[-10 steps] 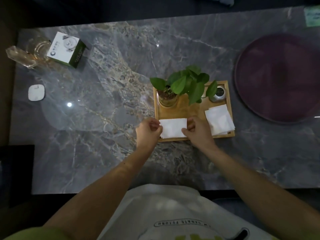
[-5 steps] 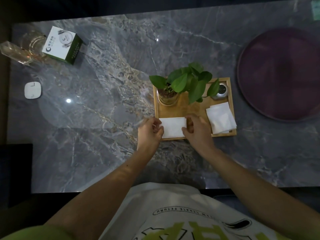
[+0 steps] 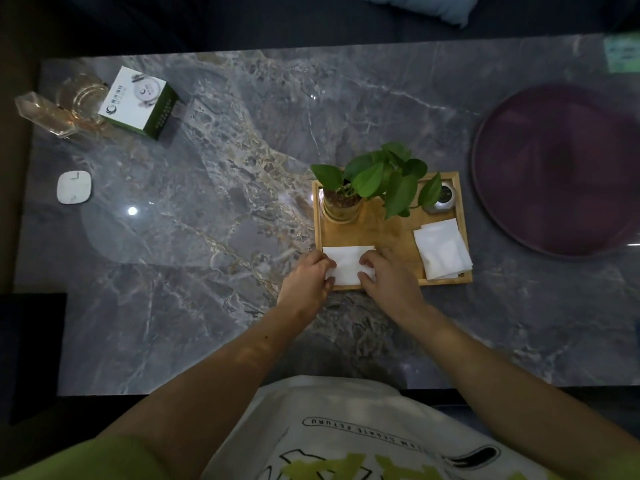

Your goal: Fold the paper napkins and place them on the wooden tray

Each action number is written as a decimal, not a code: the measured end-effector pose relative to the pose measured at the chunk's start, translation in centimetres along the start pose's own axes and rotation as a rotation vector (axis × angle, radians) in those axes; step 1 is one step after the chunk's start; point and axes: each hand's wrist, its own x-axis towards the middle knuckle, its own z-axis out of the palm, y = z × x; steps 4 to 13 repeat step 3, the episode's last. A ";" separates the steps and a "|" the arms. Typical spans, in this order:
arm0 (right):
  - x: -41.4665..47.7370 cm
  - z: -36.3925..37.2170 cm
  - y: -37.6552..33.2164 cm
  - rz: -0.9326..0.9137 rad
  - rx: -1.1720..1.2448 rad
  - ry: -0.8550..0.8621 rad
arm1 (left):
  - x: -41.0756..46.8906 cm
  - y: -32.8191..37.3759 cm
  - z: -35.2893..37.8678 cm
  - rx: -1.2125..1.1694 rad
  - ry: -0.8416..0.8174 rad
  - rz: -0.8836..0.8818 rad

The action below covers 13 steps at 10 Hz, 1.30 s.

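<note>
A white folded paper napkin (image 3: 346,263) lies in the near left corner of the wooden tray (image 3: 391,237). My left hand (image 3: 306,280) pinches its left edge, and my right hand (image 3: 389,277) grips its right edge with the fingers curled over it. A small stack of folded white napkins (image 3: 441,252) rests at the tray's near right corner, overhanging the rim a little. Both forearms reach in from the bottom of the view.
On the tray's far side stand a green plant in a glass pot (image 3: 367,188) and a small round metal tin (image 3: 445,199). A large dark purple round tray (image 3: 561,168) sits to the right. At far left are a green-white box (image 3: 138,102), glassware (image 3: 59,109) and a white coaster (image 3: 74,187).
Both hands have closed in over the napkin's two ends, and it sits a little further onto the tray's corner. The camera view has shifted slightly.
</note>
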 end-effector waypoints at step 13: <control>0.3 -0.7 -2.7 -0.075 0.002 0.039 | -1.2 -1.7 -3.0 0.029 0.089 0.016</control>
